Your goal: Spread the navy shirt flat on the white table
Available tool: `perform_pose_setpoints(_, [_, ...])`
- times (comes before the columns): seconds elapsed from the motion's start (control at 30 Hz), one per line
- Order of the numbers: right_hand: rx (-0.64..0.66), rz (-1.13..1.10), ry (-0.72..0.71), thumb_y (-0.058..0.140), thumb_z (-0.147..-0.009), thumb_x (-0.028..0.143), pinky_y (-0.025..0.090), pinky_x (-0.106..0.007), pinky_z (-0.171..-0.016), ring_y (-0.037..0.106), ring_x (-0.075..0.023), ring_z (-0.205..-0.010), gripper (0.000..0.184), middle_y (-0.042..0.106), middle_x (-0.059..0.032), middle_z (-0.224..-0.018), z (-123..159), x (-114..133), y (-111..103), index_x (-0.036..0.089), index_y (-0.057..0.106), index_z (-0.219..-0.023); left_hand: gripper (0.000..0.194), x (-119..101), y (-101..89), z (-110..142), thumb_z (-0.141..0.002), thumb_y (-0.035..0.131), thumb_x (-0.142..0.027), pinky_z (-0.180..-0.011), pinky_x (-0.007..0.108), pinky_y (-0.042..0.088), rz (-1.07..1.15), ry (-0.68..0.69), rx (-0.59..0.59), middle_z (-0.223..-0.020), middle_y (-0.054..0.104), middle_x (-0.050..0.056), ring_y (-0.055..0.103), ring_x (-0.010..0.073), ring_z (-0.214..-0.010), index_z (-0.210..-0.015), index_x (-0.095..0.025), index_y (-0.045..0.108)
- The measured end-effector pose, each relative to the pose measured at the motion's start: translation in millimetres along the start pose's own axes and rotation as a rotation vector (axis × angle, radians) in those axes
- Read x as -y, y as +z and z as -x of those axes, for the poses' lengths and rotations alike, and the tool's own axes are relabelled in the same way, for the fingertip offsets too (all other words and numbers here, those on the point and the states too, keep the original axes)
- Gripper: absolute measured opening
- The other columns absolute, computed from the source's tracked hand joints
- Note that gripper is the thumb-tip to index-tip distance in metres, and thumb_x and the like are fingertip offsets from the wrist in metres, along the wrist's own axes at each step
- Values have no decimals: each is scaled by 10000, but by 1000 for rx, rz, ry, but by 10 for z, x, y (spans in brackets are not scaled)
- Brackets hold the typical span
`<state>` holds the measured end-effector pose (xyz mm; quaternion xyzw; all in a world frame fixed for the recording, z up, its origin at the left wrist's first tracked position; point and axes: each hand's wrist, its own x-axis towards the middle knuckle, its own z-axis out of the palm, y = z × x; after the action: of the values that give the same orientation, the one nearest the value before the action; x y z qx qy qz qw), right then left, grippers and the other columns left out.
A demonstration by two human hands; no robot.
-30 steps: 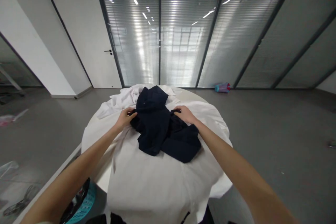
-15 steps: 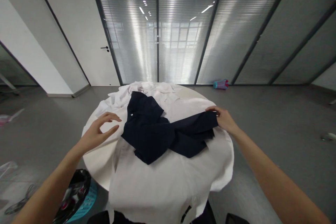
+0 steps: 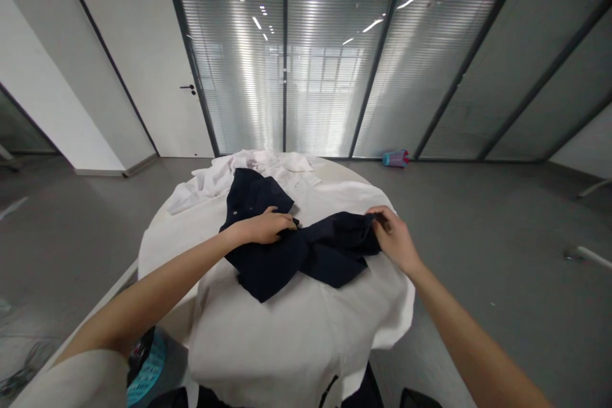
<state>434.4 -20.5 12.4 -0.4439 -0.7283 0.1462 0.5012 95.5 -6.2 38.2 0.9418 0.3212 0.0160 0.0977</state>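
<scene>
Garment (image 3: 287,258): dark navy, plain. Cloth (image 3: 268,338) over the worktop: white, plain. Crumpled shirt (image 3: 215,182): white. Basket (image 3: 146,376): turquoise lattice. Floor (image 3: 502,236): grey. Blinds (image 3: 335,76): fine horizontal stripes, silver-grey.

- A round table (image 3: 157,239) draped with a white cloth (image 3: 287,338).
- Crumpled white garments (image 3: 215,178) heaped at the table's far side.
- A turquoise basket (image 3: 146,373) on the floor under the table's near-left edge.
- A small pink-and-blue object (image 3: 394,158) lying by the glass wall.
- A white door (image 3: 167,76) with a dark handle.
- Grey carpet (image 3: 502,236).
</scene>
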Motion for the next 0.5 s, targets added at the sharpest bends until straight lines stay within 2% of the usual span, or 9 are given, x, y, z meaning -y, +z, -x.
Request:
perform_pose_setpoints(0.07, [-72, -18, 19, 479, -844, 257, 519, -315, -695, 635, -191, -765, 119, 642, -30, -833, 15, -77, -79, 250, 555, -935, 354, 35, -12, 79, -829, 507, -82, -1054, 443, 379, -5, -29, -117, -1133, 692, 29, 648, 229, -1092, -1067, -270, 688])
perform_pose_setpoints(0.13, [-152, 0, -5, 530, -793, 262, 514, -336, -718, 629, -205, -794, 162, 635, -41, -867, -13, -149, -190, 253, 539, -955, 249, 94, -134, 254, -868, 494, -135, -959, 416, 436, 4, -87, -358, -1071, 673, 42, 642, 228, -1030, -985, -247, 683])
perform_pose_setpoints(0.27, [-385, 66, -58, 606, -682, 220, 485, -407, -823, 613, -249, -894, 315, 627, -78, -964, -236, -239, -482, 261, 543, -988, 59, 353, -557, 839, -871, 584, -248, -732, 368, 491, 68, -211, -1122, -964, 637, 26, 610, 222, -911, -912, -244, 625])
perform_pose_setpoints(0.33, [-564, 65, -68, 603, -716, 206, 476, -425, -838, 618, -258, -902, 275, 627, -87, -963, -396, -282, -657, 282, 547, -974, 87, 461, -711, 1193, -860, 646, -285, -701, 363, 489, 111, -234, -1468, -955, 637, 5, 614, 203, -863, -917, -245, 592])
perform_pose_setpoints(0.37, [-649, 68, -77, 599, -739, 204, 475, -432, -847, 623, -265, -917, 259, 631, -94, -970, -468, -312, -752, 295, 552, -977, 132, 475, -741, 1368, -844, 684, -288, -704, 363, 491, 110, -234, -1598, -935, 639, -6, 617, 191, -839, -919, -246, 583])
perform_pose_setpoints(0.4, [-724, 88, -88, 591, -762, 204, 476, -441, -860, 628, -275, -939, 254, 636, -102, -985, -527, -352, -851, 306, 558, -992, 176, 453, -734, 1535, -830, 715, -286, -710, 362, 493, 99, -241, -1672, -906, 639, -17, 618, 178, -814, -942, -252, 583])
perform_pose_setpoints(0.43, [-765, 133, -93, 580, -784, 209, 478, -449, -877, 630, -286, -969, 262, 642, -111, -1012, -570, -403, -954, 311, 564, -1025, 221, 394, -691, 1690, -822, 735, -282, -720, 360, 497, 95, -255, -1683, -870, 635, -28, 618, 167, -792, -985, -260, 586])
perform_pose_setpoints(0.47, [-765, 204, -84, 564, -802, 213, 480, -454, -896, 629, -297, -1007, 282, 645, -125, -1052, -597, -467, -1058, 305, 566, -1069, 270, 299, -616, 1828, -818, 748, -281, -723, 352, 501, 103, -269, -1640, -834, 629, -37, 617, 156, -767, -1035, -268, 589])
perform_pose_setpoints(0.5, [-708, 306, -48, 542, -818, 214, 480, -455, -913, 624, -306, -1045, 305, 642, -144, -1098, -608, -545, -1159, 286, 562, -1113, 282, 175, -516, 1950, -823, 750, -286, -718, 339, 508, 121, -274, -1535, -805, 629, -40, 618, 147, -744, -1059, -265, 597])
